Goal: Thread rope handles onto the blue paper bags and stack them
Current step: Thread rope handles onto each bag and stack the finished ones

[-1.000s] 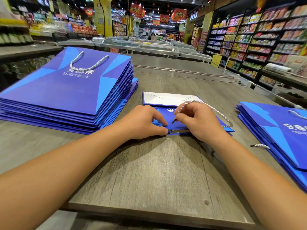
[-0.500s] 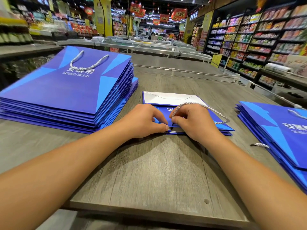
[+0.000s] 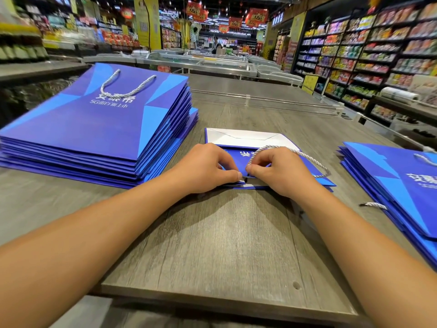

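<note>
Centrally in the frame, a flat blue paper bag [image 3: 300,165] is laid on the grey table [image 3: 212,245], its white inner fold turned toward the top of the picture. The near edge of the bag is pinched by the left hand [image 3: 203,169], thumb pressed against curled fingers. The end of a white rope handle [image 3: 309,159] appears to be pinched by the right hand [image 3: 276,172] at the same edge, thumb tip against forefinger; the hole itself is hidden by the fingers. The rest of the rope is seen arching over the right hand toward the right of the frame.

At upper left a stack of finished bags [image 3: 99,129] is seen, a handle lying on top. At the right edge a second pile of bags [image 3: 402,185] is seen.

The bag is judged light and stiff but easily creased, so it is best held close beside the hole. The rope is judged soft and limp, so it is best gripped right at its tip.
</note>
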`<state>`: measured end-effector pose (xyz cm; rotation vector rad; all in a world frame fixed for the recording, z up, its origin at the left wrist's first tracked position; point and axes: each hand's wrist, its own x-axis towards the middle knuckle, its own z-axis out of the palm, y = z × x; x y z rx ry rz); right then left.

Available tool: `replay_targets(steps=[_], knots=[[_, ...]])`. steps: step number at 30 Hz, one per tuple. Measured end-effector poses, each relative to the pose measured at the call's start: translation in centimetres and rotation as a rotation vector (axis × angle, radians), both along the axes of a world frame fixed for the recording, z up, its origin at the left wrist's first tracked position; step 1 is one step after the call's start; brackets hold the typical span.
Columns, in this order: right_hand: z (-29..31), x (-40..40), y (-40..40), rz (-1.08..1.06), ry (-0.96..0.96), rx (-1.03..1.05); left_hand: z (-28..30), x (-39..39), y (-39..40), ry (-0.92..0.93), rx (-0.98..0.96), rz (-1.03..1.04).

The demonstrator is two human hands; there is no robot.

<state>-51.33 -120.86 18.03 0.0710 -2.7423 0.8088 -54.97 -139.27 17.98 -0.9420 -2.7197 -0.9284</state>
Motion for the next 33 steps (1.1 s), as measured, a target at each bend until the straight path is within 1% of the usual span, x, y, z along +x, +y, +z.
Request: replay_targets(steps=[5,9,14,16,19,21,23,25,27,28,31,33], knots=[[-0.1,-0.3,-0.3,-0.043,0.003,-0.013,-0.1,0.0,0.1,0.004,0.023,0.004],[0.0,-0.2,-0.1,-0.007,0.026,-0.038,-0.2,-0.1,0.3,0.020,0.067,0.029],[1.0,0.9,0.6,0.134,-0.079,0.015,-0.1,-0.3,0.3,0.044,0.089,0.076],[1.3,1.5,0.7,0.162,-0.112,0.071,0.0,-0.3,0.3,0.041,0.095,0.089],[1.4,1.8,0.4,0.165,-0.109,0.171,0.1,-0.3,0.1,0.039,0.098,0.100],[1.3,1.5,0.3,0.133,-0.083,0.163,0.1,-0.2,0.1,0.045,0.100,0.108],[1.0,1.2,0.2,0.108,-0.053,0.143,0.2,0.0,0.0,0.054,0.166,0.117],[0.6,0.7,0.1,0.088,-0.027,0.128,0.3,0.3,0.0,0.142,0.252,0.100],[0.4,0.3,0.2,0.063,0.004,0.099,0.3,0.5,0.2,0.218,0.279,0.067],[0.3,0.2,0.2,0.046,0.020,0.090,0.3,0.6,0.4,0.238,0.252,0.064],[0.1,0.0,-0.3,0.000,0.064,0.110,-0.1,0.5,0.8,0.269,0.078,0.127],[-0.1,0.0,-0.7,-0.023,0.106,0.129,-0.2,0.4,0.9,0.295,0.063,0.164]])
